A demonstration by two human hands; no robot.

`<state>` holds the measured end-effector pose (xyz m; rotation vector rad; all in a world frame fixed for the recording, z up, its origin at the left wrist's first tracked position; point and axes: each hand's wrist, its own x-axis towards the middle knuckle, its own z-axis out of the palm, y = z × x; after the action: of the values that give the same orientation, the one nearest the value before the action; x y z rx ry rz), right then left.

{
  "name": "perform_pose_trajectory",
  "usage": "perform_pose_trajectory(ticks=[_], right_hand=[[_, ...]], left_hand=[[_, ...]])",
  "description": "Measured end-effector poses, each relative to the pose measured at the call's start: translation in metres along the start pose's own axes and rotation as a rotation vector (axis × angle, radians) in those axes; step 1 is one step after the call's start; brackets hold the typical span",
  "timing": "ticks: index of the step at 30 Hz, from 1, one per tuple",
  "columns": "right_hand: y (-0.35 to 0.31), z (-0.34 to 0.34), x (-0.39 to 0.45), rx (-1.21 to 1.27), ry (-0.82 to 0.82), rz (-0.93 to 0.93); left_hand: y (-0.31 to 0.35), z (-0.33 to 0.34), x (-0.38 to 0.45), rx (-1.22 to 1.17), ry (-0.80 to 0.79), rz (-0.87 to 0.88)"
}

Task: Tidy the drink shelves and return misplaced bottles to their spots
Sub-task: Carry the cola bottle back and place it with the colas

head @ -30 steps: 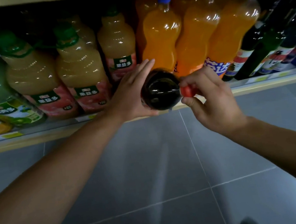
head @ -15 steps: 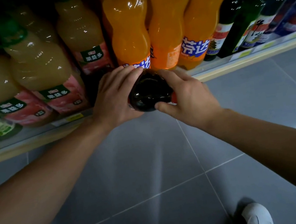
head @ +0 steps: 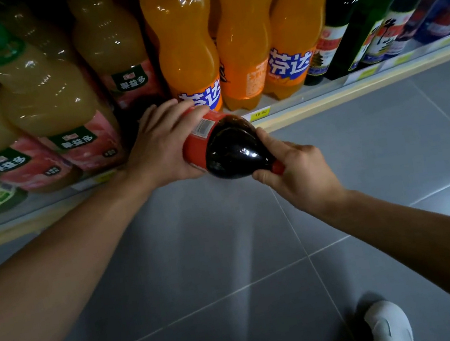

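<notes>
The left hand [head: 163,153] wrapped the cola bottle [head: 226,148] at its label, the right hand [head: 297,172] pinched its neck, tilted at the shelf edge [head: 325,105] beside the orange soda bottles [head: 184,45], which a careless swing might have toppled.

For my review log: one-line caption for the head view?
Both hands tilt a dark cola bottle at the drink shelf.

The cap of the cola bottle [head: 232,147] was mostly hidden inside the right hand [head: 298,172], and its base behind the left hand [head: 162,150]. At 12 o'clock, the orange soda bottles [head: 184,45] lost their tops at the edge. At 2 o'clock, the dark bottles' labels [head: 382,38] were too small to read.
</notes>
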<state>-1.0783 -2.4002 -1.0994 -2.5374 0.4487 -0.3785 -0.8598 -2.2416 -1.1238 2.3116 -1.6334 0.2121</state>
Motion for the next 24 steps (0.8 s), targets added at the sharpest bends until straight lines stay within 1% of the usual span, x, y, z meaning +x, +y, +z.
perform_pose_trajectory(ticks=[4,8,13,16,18,22,24], right_hand=[[0.012,-0.011,-0.004,0.077,0.029,-0.043],[0.013,-0.024,-0.007,0.198,0.046,0.069],[0.004,-0.047,-0.014,0.203,0.074,0.035],[0.005,-0.072,-0.020,0.179,0.009,0.046],[0.006,-0.081,-0.026,0.159,-0.047,0.065],[0.012,-0.076,-0.034,0.148,-0.207,0.167],[0.019,-0.069,-0.036,0.167,-0.264,0.189]], left_hand=[[0.016,0.003,-0.010,0.088,0.173,0.003],[0.026,0.003,-0.007,0.100,0.204,0.010],[0.037,-0.010,-0.009,-0.008,0.233,0.012],[0.059,-0.012,-0.016,-0.121,0.149,-0.039],[0.074,-0.007,-0.027,-0.211,0.069,-0.105],[0.093,0.020,-0.051,-0.470,-0.132,-0.291],[0.100,0.032,-0.060,-0.514,-0.199,-0.351]])
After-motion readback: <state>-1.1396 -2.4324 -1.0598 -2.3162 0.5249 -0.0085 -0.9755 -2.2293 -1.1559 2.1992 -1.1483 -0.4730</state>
